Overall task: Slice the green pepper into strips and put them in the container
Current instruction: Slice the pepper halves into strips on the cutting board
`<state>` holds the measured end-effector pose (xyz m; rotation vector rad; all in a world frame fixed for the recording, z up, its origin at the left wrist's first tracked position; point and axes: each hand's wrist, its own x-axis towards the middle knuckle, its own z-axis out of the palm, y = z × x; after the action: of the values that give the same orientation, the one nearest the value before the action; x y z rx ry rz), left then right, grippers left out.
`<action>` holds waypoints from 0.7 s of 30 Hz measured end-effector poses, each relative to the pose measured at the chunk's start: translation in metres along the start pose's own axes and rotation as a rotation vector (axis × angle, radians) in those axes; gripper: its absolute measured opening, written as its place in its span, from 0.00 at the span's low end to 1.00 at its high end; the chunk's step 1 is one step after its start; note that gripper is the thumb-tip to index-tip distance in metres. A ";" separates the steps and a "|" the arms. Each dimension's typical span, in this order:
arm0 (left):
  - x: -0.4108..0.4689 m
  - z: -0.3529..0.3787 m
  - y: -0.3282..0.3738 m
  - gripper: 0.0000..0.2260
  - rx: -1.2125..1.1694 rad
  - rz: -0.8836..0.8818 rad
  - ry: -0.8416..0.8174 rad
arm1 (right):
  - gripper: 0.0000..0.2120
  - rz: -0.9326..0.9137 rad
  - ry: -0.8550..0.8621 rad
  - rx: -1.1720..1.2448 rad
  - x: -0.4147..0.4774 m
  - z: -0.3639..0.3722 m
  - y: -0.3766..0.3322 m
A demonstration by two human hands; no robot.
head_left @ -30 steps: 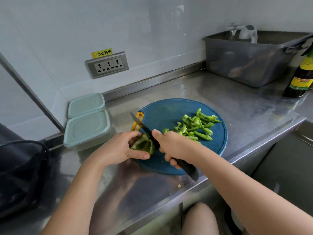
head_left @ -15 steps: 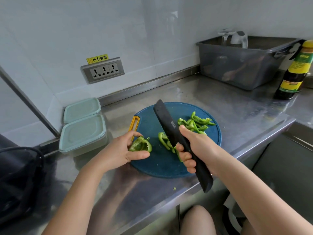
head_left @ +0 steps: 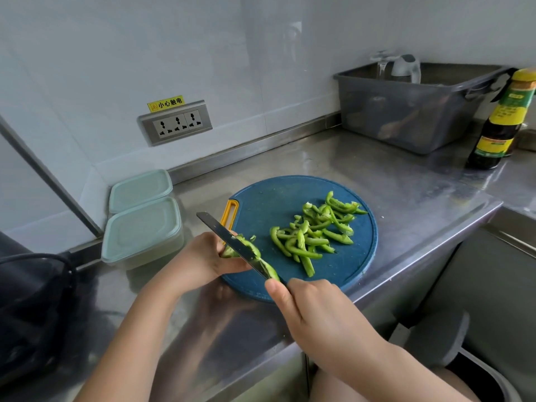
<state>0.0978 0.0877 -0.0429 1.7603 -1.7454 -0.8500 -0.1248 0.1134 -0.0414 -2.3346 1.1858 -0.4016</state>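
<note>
**Head view: the knife is back on the last chunk of pepper**

Half a second ago the long black kitchen knife (head_left: 229,239) was lifted, its blade swung over the cut strips. Now it is down again at the near left edge of the round blue plastic cutting board (head_left: 261,204), with its edge laid across the remaining chunk of green pepper (head_left: 251,246). The left hand (head_left: 203,256) pinches that chunk between thumb and curled fingers, right against the blade. The right hand (head_left: 316,314) has its fingers wrapped round the knife's handle, which it mostly hides.

The heap of green pepper strips (head_left: 313,236) lies on the right half of the board. The few loose strips that sat mid-board a moment ago now lie against the heap, leaving bare board beside the chunk. To my eye that was a clearing sweep and slicing is starting again, with more strips yet to come off the chunk.

None of the pepper is packed. Two pale green lidded plastic boxes sit on the steel counter (head_left: 377,175) left of the board. The nearer container (head_left: 142,230) sits close against the farther container (head_left: 140,190), and both have their lids on. One must be opened before any strips go in, so I'd put the task somewhat past halfway.
</note>
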 end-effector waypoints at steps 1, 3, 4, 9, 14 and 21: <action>-0.001 0.000 0.004 0.12 -0.006 0.014 -0.004 | 0.25 -0.002 -0.008 -0.013 0.000 0.001 0.001; -0.002 0.000 0.005 0.05 -0.014 0.024 -0.010 | 0.26 -0.013 -0.025 -0.031 -0.001 0.001 0.002; -0.002 0.000 0.006 0.03 -0.017 0.025 -0.011 | 0.26 -0.018 -0.030 -0.038 -0.002 0.002 0.003; -0.003 0.001 0.007 0.05 -0.061 0.030 0.005 | 0.27 -0.032 -0.031 -0.057 -0.004 0.004 0.003; -0.005 0.001 0.010 0.06 -0.072 0.036 0.004 | 0.26 -0.040 -0.014 -0.061 -0.002 0.005 0.003; -0.003 0.000 0.008 0.14 -0.002 0.000 0.026 | 0.25 -0.014 -0.021 -0.029 0.001 0.004 -0.003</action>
<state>0.0922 0.0901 -0.0364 1.7621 -1.7282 -0.8249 -0.1205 0.1155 -0.0436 -2.3678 1.1733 -0.3659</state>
